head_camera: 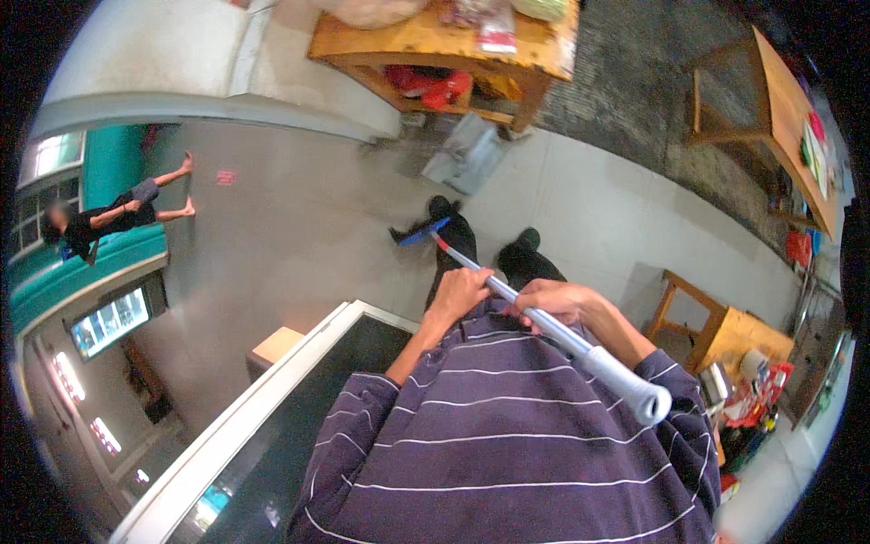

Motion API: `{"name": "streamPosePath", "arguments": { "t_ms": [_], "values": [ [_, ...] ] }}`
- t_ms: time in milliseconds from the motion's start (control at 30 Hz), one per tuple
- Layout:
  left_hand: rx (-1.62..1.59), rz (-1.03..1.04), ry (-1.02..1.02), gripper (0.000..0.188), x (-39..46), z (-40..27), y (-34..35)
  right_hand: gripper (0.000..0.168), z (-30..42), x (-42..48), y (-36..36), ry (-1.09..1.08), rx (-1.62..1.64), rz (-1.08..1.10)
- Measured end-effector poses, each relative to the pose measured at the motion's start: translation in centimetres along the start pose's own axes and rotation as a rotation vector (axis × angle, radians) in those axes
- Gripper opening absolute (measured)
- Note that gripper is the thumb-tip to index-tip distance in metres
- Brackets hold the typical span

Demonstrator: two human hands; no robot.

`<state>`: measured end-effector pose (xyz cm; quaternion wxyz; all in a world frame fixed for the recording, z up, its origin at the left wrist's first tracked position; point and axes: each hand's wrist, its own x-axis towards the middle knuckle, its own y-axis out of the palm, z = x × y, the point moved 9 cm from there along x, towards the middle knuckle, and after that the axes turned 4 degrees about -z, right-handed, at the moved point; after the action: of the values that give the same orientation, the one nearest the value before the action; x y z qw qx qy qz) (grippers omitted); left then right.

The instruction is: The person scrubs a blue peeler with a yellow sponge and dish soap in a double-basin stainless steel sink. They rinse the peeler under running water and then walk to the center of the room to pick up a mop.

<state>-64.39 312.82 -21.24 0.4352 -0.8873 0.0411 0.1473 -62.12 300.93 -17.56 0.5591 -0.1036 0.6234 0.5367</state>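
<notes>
My left hand (462, 294) and my right hand (554, 302) are both closed around a long metal pole (503, 288), the left one farther down it. A white grip (622, 381) covers the pole's upper end, at the right of my striped shirt. Past a red collar (442, 243), the pole runs down to a blue head (425, 232) with dark bristles or a dark edge at the floor, beside my foot. Blur keeps me from telling whether it is a broom or a squeegee.
A wooden table (435, 44) with bags stands ahead, a grey object (469, 160) on the floor by it. Wooden table (768, 122) and small cluttered wooden table (734, 333) stand right. A white-framed glass panel (272, 401) is close at left. Another person (115, 214) is far left.
</notes>
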Motion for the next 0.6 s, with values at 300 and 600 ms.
{"name": "streamPosePath", "arguments": {
  "t_ms": [300, 600],
  "values": [
    [-0.447, 0.019, -0.142, 0.031, 2.6, 5.3, 8.2, 0.029, -13.3, -16.1, -6.4, -0.037, 0.198, -0.096],
    [-0.611, 0.275, -1.022, 0.03, -8.8, 23.2, 22.1, 0.029, -24.1, -19.5, -13.0, -0.26, 0.521, -0.468]
  ]
}}
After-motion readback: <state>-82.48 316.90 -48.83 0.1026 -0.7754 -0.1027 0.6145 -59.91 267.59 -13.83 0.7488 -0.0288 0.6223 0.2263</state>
